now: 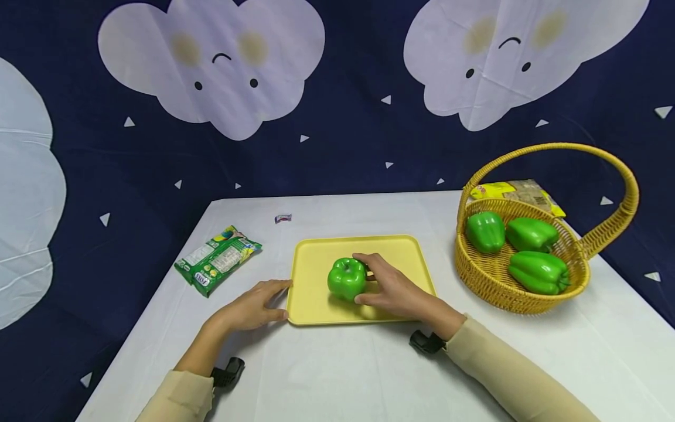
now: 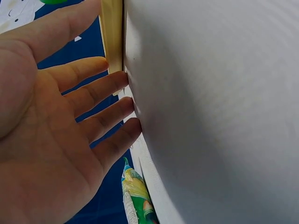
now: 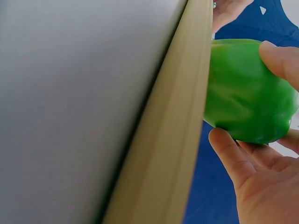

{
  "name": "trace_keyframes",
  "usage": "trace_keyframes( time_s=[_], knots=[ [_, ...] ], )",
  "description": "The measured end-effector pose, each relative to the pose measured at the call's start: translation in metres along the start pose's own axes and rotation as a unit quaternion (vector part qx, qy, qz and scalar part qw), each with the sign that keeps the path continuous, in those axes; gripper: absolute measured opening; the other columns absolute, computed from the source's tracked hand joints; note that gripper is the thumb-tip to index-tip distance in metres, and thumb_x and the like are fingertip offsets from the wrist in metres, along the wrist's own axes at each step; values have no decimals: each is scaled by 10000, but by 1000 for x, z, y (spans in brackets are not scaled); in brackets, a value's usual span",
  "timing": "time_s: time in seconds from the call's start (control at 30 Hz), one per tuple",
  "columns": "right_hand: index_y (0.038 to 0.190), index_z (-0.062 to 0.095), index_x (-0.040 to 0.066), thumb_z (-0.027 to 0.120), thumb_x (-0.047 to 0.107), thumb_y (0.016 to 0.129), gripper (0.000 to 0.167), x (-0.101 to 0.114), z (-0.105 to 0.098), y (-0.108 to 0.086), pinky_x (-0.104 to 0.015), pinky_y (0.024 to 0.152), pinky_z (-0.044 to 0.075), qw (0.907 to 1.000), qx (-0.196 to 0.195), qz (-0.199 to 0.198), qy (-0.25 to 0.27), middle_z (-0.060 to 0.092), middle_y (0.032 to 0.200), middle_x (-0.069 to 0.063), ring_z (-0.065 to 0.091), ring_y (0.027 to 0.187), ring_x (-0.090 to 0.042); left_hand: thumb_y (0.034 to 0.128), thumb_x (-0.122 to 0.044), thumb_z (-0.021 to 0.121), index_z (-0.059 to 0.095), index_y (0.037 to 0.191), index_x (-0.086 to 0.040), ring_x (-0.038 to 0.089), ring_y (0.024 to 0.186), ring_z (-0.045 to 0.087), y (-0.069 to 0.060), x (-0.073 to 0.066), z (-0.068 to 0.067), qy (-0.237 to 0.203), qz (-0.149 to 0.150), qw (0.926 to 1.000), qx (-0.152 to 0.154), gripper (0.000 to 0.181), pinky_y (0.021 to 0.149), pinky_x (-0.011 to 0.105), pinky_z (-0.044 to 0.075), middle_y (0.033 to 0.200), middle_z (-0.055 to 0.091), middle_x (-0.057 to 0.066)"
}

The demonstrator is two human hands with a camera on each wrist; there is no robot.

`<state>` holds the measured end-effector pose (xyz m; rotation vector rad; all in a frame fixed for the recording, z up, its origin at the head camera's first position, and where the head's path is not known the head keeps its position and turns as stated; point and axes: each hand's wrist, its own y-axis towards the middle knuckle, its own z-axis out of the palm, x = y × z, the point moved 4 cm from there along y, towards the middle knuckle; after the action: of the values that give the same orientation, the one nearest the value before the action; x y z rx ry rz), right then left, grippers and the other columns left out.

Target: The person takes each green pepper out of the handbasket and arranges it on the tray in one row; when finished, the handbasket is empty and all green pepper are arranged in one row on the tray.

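Note:
A green bell pepper [image 1: 347, 279] rests on a yellow tray [image 1: 311, 308] in the head view. My right hand [image 1: 391, 288] has its thumb and fingers around the pepper's right side; in the right wrist view the thumb touches one side of the pepper [image 3: 247, 91] and the fingertips of the hand [image 3: 261, 172] the other. With fingers spread, my left hand [image 1: 254, 306] touches the tray's left edge. The left wrist view shows this hand [image 2: 60, 116] with straight fingers beside the tray [image 2: 113, 42].
A wicker basket [image 1: 493, 292] with three green peppers [image 1: 539, 272] stands at the right, a yellow packet [image 1: 519, 193] behind it. Green snack packets [image 1: 218, 261] lie at the left, and a small wrapped candy [image 1: 283, 218] lies farther back.

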<state>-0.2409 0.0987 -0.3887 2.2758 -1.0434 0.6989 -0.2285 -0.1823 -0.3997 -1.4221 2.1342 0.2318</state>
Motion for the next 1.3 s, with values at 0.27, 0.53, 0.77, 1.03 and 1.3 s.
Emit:
trace_keyframes(
  time_s=[0.27, 0.53, 0.77, 1.03, 1.3],
  knots=[
    [1457, 285, 175, 747, 247, 802, 805, 6, 10, 9, -326, 1000, 498, 9998, 135, -99, -48, 461, 1302, -21, 550, 1191, -172, 849, -242, 682, 397, 1424, -60, 398, 1383, 316, -1, -2, -1, 50, 13, 10000, -1, 667, 1140, 564, 266, 1471, 406, 169],
    [1458, 283, 185, 741, 261, 809, 798, 12, 19, 15, -307, 1015, 485, 9996, 255, -50, -129, 459, 1307, -15, 534, 1207, -158, 853, -237, 678, 396, 1425, -59, 394, 1383, 318, -1, -1, 0, 18, 33, 10000, 22, 662, 1141, 560, 267, 1471, 408, 164],
    [1460, 278, 189, 741, 277, 808, 804, 19, 25, 22, -301, 1022, 478, 9992, 293, -113, -248, 466, 1297, -15, 532, 1209, -155, 851, -234, 679, 397, 1423, -57, 394, 1381, 322, -1, 0, -1, -4, 69, 10000, 13, 661, 1138, 564, 268, 1470, 409, 162],
    [1465, 264, 210, 725, 307, 820, 798, 27, 34, 28, -332, 1031, 469, 9985, 396, -181, -343, 453, 1325, -6, 512, 1222, -145, 851, -259, 677, 401, 1417, -47, 408, 1373, 326, -1, 0, -2, 29, 110, 9999, 7, 664, 1127, 578, 276, 1461, 416, 178],
    [1468, 251, 220, 719, 317, 825, 801, 31, 39, 33, -325, 1037, 463, 9980, 465, -219, -373, 448, 1320, 7, 502, 1224, -120, 855, -271, 671, 395, 1423, -55, 414, 1374, 320, -1, 0, -2, 0, 154, 9999, 30, 667, 1129, 583, 270, 1461, 412, 184]
  ],
)
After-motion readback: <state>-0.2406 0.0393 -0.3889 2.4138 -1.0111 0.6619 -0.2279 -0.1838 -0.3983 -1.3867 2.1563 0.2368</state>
